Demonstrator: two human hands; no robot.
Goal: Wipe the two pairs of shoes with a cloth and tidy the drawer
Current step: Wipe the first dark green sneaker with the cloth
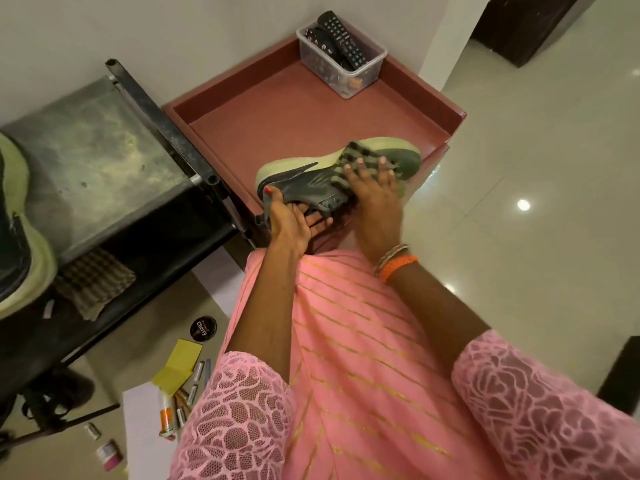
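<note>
Over the near edge of the open red-brown drawer (311, 109), a dark grey shoe (311, 183) with a pale green sole lies on its side, held off the drawer floor. Left hand (289, 220) grips the heel end, thumb curled over the upper, fingers under it. Right hand (375, 188) presses a checked cloth (360, 155) flat against the toe end, fingers straight and slightly spread. Clear plastic tub (343, 60) with a black remote (341, 36) stands in the drawer's far corner. Second matching shoe (15, 226) sits on the metal rack (93, 161) at left; a folded checked cloth (93, 282) lies on the shelf below.
</note>
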